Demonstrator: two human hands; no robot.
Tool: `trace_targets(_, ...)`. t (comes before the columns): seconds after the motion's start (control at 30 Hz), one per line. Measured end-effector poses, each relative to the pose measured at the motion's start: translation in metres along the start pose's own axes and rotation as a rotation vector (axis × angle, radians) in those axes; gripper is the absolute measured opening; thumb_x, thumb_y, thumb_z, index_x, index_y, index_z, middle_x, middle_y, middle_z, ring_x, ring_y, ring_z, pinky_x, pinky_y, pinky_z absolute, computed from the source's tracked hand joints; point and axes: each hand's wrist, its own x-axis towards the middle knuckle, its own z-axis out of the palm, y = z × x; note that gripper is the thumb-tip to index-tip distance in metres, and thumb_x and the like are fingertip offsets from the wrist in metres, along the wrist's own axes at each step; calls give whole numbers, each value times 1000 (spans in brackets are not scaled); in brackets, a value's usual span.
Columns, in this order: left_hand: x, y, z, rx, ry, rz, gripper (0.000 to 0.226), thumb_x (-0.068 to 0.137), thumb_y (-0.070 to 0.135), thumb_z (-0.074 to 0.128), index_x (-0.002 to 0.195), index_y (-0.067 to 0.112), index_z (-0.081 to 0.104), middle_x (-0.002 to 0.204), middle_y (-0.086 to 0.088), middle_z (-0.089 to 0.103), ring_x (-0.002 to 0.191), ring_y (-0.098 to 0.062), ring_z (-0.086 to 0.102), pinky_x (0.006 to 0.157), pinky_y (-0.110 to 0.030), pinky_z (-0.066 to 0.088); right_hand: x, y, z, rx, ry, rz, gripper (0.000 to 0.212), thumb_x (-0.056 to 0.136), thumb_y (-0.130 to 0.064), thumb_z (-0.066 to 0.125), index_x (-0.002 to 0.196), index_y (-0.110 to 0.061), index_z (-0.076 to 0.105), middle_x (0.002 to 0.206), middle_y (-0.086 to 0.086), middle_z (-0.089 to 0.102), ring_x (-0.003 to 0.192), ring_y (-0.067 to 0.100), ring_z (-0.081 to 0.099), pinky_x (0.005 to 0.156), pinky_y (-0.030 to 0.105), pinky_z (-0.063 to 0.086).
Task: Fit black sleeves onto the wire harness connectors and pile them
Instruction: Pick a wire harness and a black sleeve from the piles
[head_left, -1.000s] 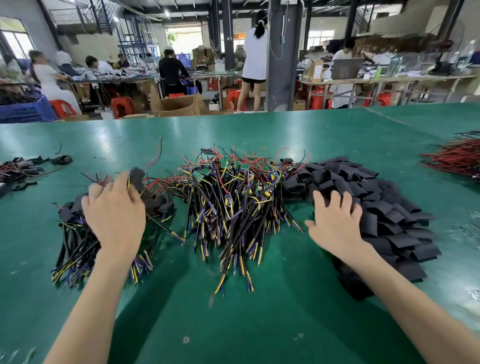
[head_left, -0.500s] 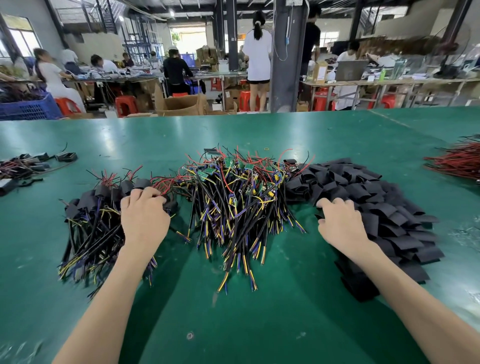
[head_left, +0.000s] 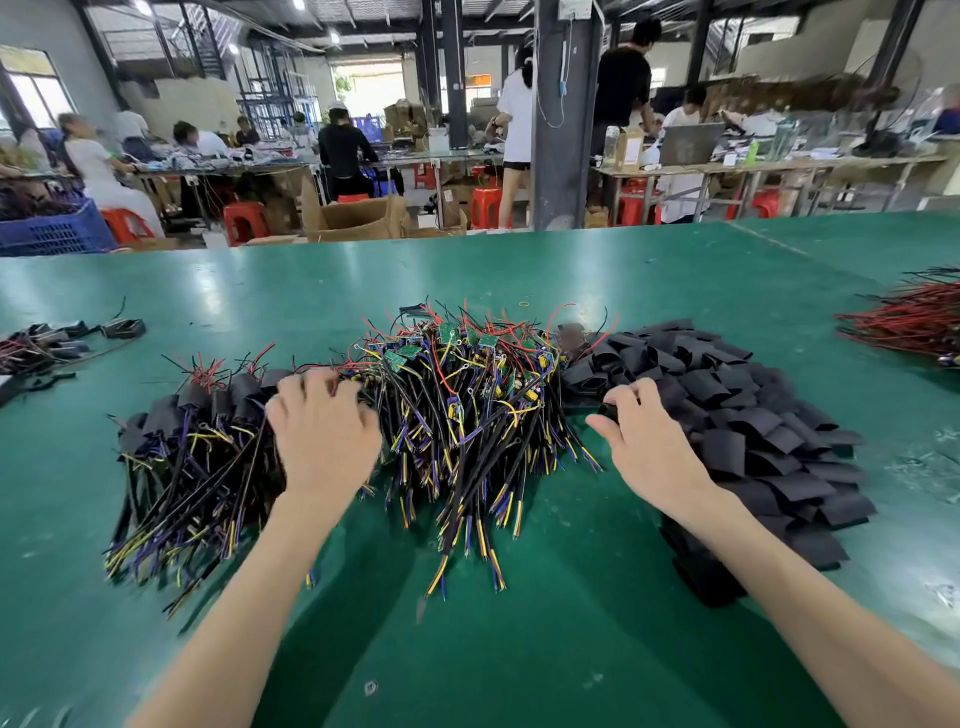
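Fingers (head_left: 304, 387) of my left hand (head_left: 322, 436) are curling into harness pile (head_left: 467, 395), grip unclear | right hand (head_left: 644, 447) is pinching black sleeve (head_left: 609, 411)

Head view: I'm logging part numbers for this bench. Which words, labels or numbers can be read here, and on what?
No text here is legible.
On the brown box in the background: a pale label, too small to read.
On the green circuit boards in the harness pile: any markings are too small to read.
On the black sleeves: no print shows.
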Motion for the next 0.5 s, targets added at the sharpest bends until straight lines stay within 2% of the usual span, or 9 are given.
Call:
trace_targets(0.07, 2, 28, -9, -118, 42, 81, 22, 88, 31, 56, 88, 14, 68, 95, -9, 64, 93, -30, 52, 78, -39, 37, 3, 0, 0, 73, -2, 27, 37, 97, -36, 43, 116, -4, 48, 112, 14, 51, 93, 36, 56, 72, 39, 41)
trace_targets(0.13, 1, 59, -14, -242, -118, 95, 38, 90, 51, 46, 79, 17, 61, 77, -1, 63, 79, -23, 59, 67, -31, 41, 4, 0, 0, 108, -2, 43, 38, 98, -36, 41, 117, -4, 48, 112, 15, 57, 97, 36, 54, 76, 39, 40)
trace_targets(0.2, 2, 81, -13, -223, -278, 47, 47, 88, 60, 46, 85, 15, 58, 77, -1, 63, 77, -22, 61, 66, -30, 44, 3, 0, 0, 141, -14, 53, 39, 98, -36, 41, 120, -4, 48, 113, 17, 57, 93, 36, 56, 77, 40, 41)
trace_targets(0.27, 7, 91, -11, -209, -360, -23, 44, 88, 53, 54, 92, 10, 60, 86, -6, 65, 85, -27, 62, 70, -31, 45, 3, 0, -1, 206, -39, 64, 42, 98, -34, 43, 126, -3, 46, 118, 18, 55, 88, 37, 59, 82, 41, 42)
trace_targets(0.3, 11, 91, -11, -243, -380, -60, 38, 87, 46, 58, 90, 8, 63, 86, -9, 65, 85, -28, 61, 70, -30, 45, 4, 0, -1, 225, -43, 63, 43, 97, -33, 44, 128, -3, 45, 120, 19, 54, 88, 38, 60, 84, 41, 42)
trace_targets(0.37, 17, 88, -15, -360, -417, -102, 28, 84, 31, 61, 73, 5, 63, 71, -8, 60, 69, -25, 56, 60, -26, 41, 5, -1, -2, 237, -45, 64, 45, 97, -31, 46, 131, -3, 43, 123, 19, 52, 89, 40, 60, 87, 42, 42)
trace_targets(0.43, 22, 83, -22, -543, -421, -127, 21, 82, 22, 60, 67, 7, 62, 63, -6, 55, 60, -23, 50, 59, -22, 41, 4, -2, -3, 242, -42, 55, 46, 97, -30, 47, 133, -3, 42, 124, 19, 50, 89, 41, 60, 88, 43, 42)
trace_targets(0.47, 25, 82, -28, -678, -424, -158, 17, 83, 19, 59, 70, 7, 61, 66, -8, 58, 61, -25, 54, 64, -23, 47, 4, -2, -3, 247, -36, 49, 46, 97, -30, 47, 133, -3, 41, 124, 19, 49, 90, 40, 60, 89, 43, 41)
trace_targets(0.5, 27, 81, -35, -838, -431, -207, 14, 86, 16, 57, 74, 9, 57, 74, -11, 61, 63, -26, 60, 71, -30, 54, 3, -1, -3, 251, -26, 43, 46, 97, -28, 48, 134, -3, 41, 124, 19, 49, 92, 40, 60, 90, 43, 41)
